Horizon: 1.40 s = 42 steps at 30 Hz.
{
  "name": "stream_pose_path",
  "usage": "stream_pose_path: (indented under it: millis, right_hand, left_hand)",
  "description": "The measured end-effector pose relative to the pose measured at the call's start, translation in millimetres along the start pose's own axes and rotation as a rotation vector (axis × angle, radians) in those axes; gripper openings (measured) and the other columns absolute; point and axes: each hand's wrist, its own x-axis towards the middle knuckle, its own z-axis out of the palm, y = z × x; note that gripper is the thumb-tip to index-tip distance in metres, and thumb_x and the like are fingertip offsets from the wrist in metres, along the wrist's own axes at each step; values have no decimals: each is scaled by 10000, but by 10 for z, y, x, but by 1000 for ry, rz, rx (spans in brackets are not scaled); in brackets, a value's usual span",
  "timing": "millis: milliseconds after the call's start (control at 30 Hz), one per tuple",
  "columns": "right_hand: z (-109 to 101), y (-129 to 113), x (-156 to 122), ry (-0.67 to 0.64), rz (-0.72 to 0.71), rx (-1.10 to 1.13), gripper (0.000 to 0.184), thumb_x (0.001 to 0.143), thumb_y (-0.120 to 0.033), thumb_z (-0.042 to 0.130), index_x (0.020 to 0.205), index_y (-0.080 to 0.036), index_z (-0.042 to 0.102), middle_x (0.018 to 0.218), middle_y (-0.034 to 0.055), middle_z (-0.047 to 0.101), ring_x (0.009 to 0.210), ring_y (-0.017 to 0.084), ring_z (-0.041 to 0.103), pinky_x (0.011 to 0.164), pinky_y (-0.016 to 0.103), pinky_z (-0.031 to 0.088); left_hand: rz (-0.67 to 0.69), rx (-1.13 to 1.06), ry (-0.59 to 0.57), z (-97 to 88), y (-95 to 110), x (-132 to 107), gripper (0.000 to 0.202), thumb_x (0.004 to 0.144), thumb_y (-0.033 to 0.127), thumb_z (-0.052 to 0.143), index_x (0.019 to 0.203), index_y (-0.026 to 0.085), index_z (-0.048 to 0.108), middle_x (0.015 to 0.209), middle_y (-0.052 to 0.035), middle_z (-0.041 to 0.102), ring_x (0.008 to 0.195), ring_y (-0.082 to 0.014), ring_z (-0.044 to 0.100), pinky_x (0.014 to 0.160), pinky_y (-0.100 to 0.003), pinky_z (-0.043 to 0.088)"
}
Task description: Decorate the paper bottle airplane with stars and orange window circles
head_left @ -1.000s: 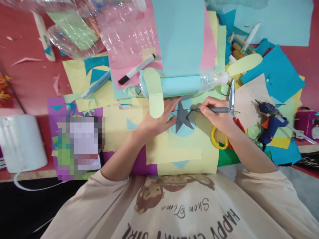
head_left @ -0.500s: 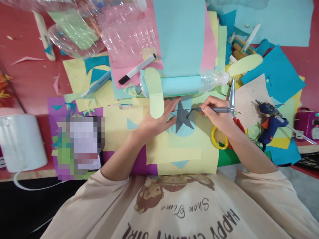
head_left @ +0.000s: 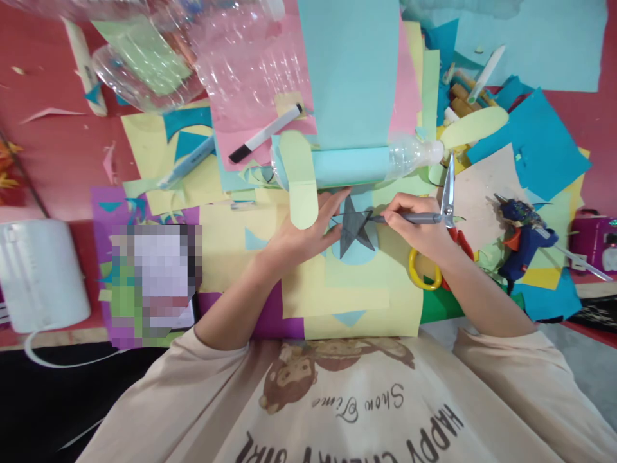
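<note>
A dark grey star is drawn on a light blue paper disc that lies on yellow paper. My left hand rests flat beside the star with its fingers spread, pressing the paper down. My right hand is closed round a grey pen, whose tip touches the star's right point. Just behind both hands lies a plastic bottle wrapped in light blue paper, with pale green paper wings.
Scissors with yellow and red handles lie under my right wrist. A blue glue gun sits to the right. Markers, coloured paper sheets and clear plastic bottles crowd the red table. A white roll stands at the left edge.
My right hand and the pen have slid slightly left, bringing the tip onto the star's right point. My left hand has stayed put.
</note>
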Motion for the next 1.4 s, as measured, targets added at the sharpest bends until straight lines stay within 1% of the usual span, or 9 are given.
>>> stream_pose_path:
  millis: [100,200,267,400,600,733,833,933,1400]
  right_hand:
    - [-1,-13,-1,-18,3,5,167,758,-177,558,598,-188,512,561,-32,555,512,85,438,500,235,334]
    - [-3,-4,-2,-24,8,10,167,765,-187,564,605,-190,517,563,-33,552,517,86,437,500,235,333]
    - [-3,10,-1,-14,5,7,160,770,-193,568,616,-193,522,575,-31,558,528,92,453,505,240,338]
    - [-6,34,5,2,-6,26,150,783,-187,562,637,-200,526,579,-34,552,538,98,468,531,253,358]
    - [-5,48,12,57,13,48,162,784,-171,560,630,-209,527,529,-48,516,487,96,441,522,265,356]
    - [1,58,15,84,13,45,177,779,-160,565,617,-214,518,516,-42,517,535,116,502,544,267,376]
    - [1,62,14,77,-3,53,178,781,-153,563,620,-216,520,511,-41,509,560,124,524,562,270,384]
    - [-2,57,8,53,-5,47,165,789,-160,559,635,-212,532,532,-42,520,531,111,494,559,271,381]
    - [-8,36,0,-15,17,20,165,771,-193,582,616,-197,528,596,-25,580,551,101,476,522,248,349]
  left_hand:
    - [7,8,2,3,-2,-1,511,926,209,446,1426,158,351,992,-56,597,923,-176,603,851,-323,487]
    - [-4,8,-1,4,-2,-1,510,932,224,441,1430,186,344,993,-45,595,915,-170,611,855,-320,490]
    - [-15,5,-7,-1,3,0,509,934,226,439,1432,200,341,1005,-45,596,933,-173,612,857,-317,488]
    - [-24,5,-24,-18,14,4,508,933,224,448,1430,172,353,1005,-52,596,927,-180,602,873,-331,476]
    - [-15,10,-24,-12,-3,4,511,946,256,419,1444,166,344,1000,-76,593,899,-193,576,861,-358,476]
    - [-21,30,-31,-9,-6,3,506,951,271,415,1443,173,348,997,-75,591,903,-197,569,853,-351,475]
    - [-25,13,-30,-19,11,4,507,944,245,429,1439,166,350,1015,-70,593,913,-186,581,863,-332,469]
    - [-33,-11,-22,-27,27,5,512,929,221,454,1430,168,359,1024,-61,597,904,-174,600,874,-322,465]
    - [-31,-16,-30,-22,18,-5,515,935,226,453,1436,186,339,1036,-60,599,938,-186,613,884,-340,474]
